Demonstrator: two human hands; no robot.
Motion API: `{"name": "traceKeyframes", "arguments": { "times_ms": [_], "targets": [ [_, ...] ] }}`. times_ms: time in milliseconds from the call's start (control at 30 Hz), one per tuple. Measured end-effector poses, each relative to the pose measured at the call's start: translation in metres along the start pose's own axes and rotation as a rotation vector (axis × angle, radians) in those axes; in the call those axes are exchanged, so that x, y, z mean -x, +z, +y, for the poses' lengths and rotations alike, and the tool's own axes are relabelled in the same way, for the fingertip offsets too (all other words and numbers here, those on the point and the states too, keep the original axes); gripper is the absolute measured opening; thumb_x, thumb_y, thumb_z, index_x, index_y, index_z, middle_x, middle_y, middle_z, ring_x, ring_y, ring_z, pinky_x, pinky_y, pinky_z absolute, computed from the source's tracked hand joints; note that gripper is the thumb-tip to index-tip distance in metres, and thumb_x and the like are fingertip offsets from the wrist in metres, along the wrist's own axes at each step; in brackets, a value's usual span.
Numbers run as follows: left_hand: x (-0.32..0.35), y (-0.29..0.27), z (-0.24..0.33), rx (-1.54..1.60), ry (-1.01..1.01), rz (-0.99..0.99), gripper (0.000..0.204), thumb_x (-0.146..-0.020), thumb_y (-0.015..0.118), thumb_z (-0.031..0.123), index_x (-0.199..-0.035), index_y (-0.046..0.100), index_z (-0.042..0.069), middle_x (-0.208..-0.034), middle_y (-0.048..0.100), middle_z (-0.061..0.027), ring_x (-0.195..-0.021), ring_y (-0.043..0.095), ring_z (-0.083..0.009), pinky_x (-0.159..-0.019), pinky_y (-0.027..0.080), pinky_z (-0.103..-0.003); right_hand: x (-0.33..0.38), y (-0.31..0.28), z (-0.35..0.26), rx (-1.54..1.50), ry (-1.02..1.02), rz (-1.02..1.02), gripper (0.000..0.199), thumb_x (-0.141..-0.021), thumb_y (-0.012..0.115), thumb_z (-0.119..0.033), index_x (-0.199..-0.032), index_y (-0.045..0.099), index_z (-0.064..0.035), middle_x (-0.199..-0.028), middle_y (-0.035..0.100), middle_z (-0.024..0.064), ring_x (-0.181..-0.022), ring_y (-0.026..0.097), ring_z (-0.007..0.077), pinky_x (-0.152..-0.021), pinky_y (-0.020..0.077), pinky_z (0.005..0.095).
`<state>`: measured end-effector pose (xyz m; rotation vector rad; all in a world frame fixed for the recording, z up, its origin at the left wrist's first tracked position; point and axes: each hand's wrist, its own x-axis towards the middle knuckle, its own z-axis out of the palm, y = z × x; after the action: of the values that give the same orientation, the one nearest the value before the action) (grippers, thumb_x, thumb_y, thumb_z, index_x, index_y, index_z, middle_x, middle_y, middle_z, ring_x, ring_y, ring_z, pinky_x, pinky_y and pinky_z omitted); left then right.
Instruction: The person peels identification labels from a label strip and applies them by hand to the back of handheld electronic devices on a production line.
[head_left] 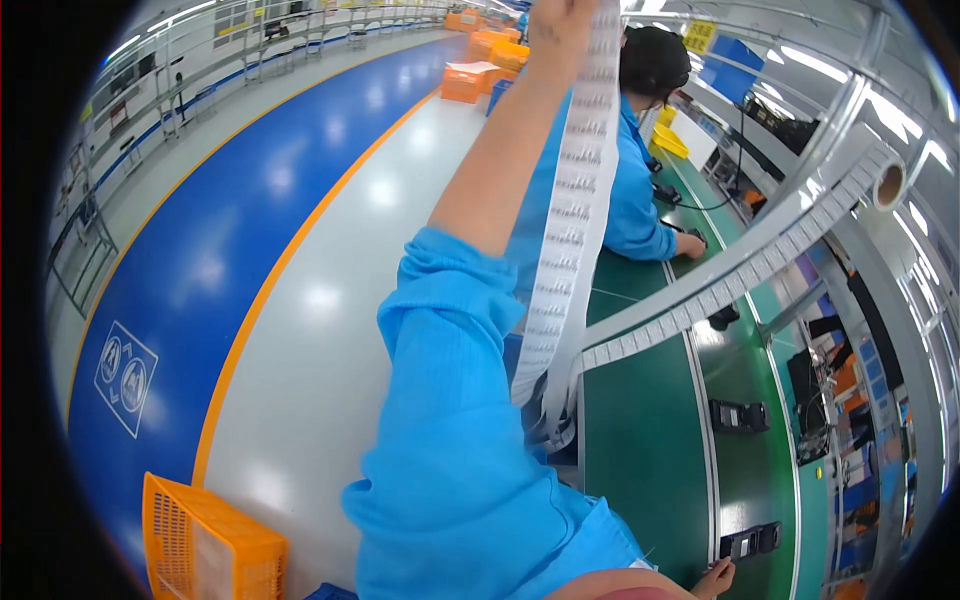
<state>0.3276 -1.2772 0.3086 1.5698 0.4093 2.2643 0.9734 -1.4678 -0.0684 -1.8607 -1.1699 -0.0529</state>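
Note:
My left hand (562,30), on the raised arm, is cut off by the top edge. It is closed on a long strip of white printed labels (572,215), which hangs down beside my forearm. Lower down, the strip lies in loose folds at the green bench's near edge. Another stretch of label strip (700,305) slopes up from there to a roll (888,186) on the metal frame. At the lower right, my right hand (714,580) has its fingers bunched at the edge of a black handheld device with a small screen (750,541); what they pinch is too small to make out.
A green conveyor bench (640,430) carries another black device (739,416). A co-worker in blue (630,190) reaches over its far part. Metal posts and a rack stand along the right. An orange crate (215,540) sits on the floor at lower left; more orange crates (462,84) stand farther off.

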Motion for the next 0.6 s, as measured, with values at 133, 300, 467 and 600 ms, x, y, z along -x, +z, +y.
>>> {"name": "traceKeyframes", "arguments": {
  "times_ms": [133, 300, 467, 600],
  "targets": [
    [0.047, -0.026, -0.054, -0.314, -0.169, -0.002, 0.021, -0.079, 0.051, 0.020, -0.078, 0.054, -0.001, -0.062, 0.057, -0.0087, -0.050, 0.057, -0.0164, -0.045, 0.045, -0.026, -0.030, 0.027, -0.014, -0.123, -0.135, -0.131, 0.027, -0.084, 0.046, -0.022, -0.066, 0.049, -0.0016, -0.056, 0.048, 0.0065, -0.046, 0.040, 0.0108, -0.043, 0.0323, 0.0240],
    [0.077, -0.040, -0.054, -0.096, -0.142, 0.294, 0.022, -0.080, 0.049, 0.021, -0.076, 0.054, 0.000, -0.059, 0.056, -0.0091, -0.048, 0.056, -0.0174, -0.045, 0.043, -0.026, -0.055, 0.044, -0.066, -0.253, -0.269, -0.227, 0.029, -0.085, 0.044, -0.019, -0.062, 0.045, -0.0024, -0.050, 0.045, 0.0025, -0.037, 0.037, 0.0056, -0.035, 0.0280, 0.0187],
    [0.106, -0.022, -0.060, -0.586, 0.119, 0.047, 0.023, -0.079, 0.051, 0.020, -0.070, 0.053, 0.000, -0.055, 0.053, -0.0090, -0.050, 0.054, -0.0142, -0.045, 0.040, -0.027, -0.059, 0.058, -0.125, -0.268, -0.307, -0.314, 0.026, -0.084, 0.046, -0.017, -0.063, 0.046, -0.0020, -0.051, 0.046, 0.0032, -0.041, 0.041, 0.0054, -0.036, 0.0306, 0.0188],
    [0.131, -0.006, -0.081, -0.196, -0.212, -0.005, 0.021, -0.079, 0.052, 0.020, -0.076, 0.054, -0.001, -0.059, 0.055, -0.0077, -0.051, 0.054, -0.0118, -0.044, 0.042, -0.025, -0.065, 0.068, -0.150, -0.219, -0.401, -0.448, 0.026, -0.083, 0.047, -0.017, -0.062, 0.047, -0.0017, -0.051, 0.047, 0.0028, -0.041, 0.042, 0.0057, -0.037, 0.0313, 0.0191]
  ]
}}
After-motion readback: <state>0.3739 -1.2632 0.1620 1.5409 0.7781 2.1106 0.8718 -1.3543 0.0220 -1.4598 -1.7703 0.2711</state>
